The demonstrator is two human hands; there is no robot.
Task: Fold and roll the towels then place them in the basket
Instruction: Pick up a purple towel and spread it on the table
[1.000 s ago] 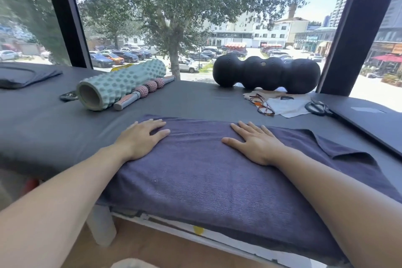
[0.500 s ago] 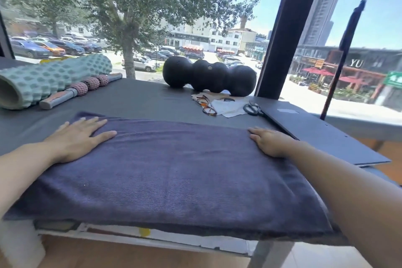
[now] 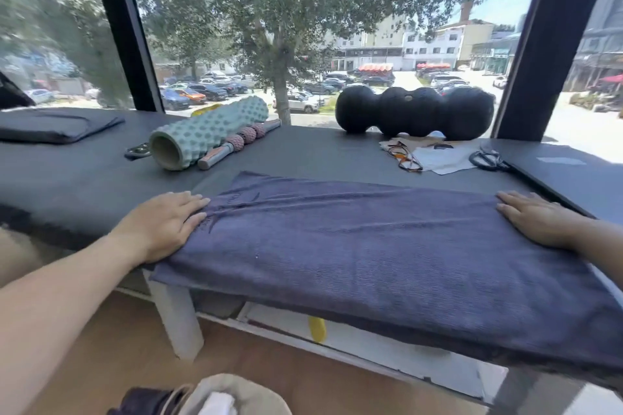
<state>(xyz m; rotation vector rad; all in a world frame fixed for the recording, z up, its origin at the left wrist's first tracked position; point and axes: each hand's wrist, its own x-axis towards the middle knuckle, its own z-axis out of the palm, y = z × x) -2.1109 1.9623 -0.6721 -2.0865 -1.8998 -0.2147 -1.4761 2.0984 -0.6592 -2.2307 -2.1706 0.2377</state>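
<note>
Purple towel [image 3: 371, 253] lies folded flat on the desk [image 3: 303, 152], long axis left-right, left hand [image 3: 165, 226] flat on its left end, right hand [image 3: 539, 219] flat on its right end, both equally placed for rolling.

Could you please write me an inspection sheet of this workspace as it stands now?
Surface: dark padded table, its near edge draped by the towel.
Job's things: purple towel spread flat, not rolled; basket on the floor at the bottom edge, partly cut off.
Clutter: green foam roller, massage stick, black peanut roller, glasses, scissors, folded dark cloth.
Hands: left hand flat on the towel's left end; right hand flat on its right end.
Cables: nothing seen.
Surroundings: window with a tree and parked cars outside.
</note>
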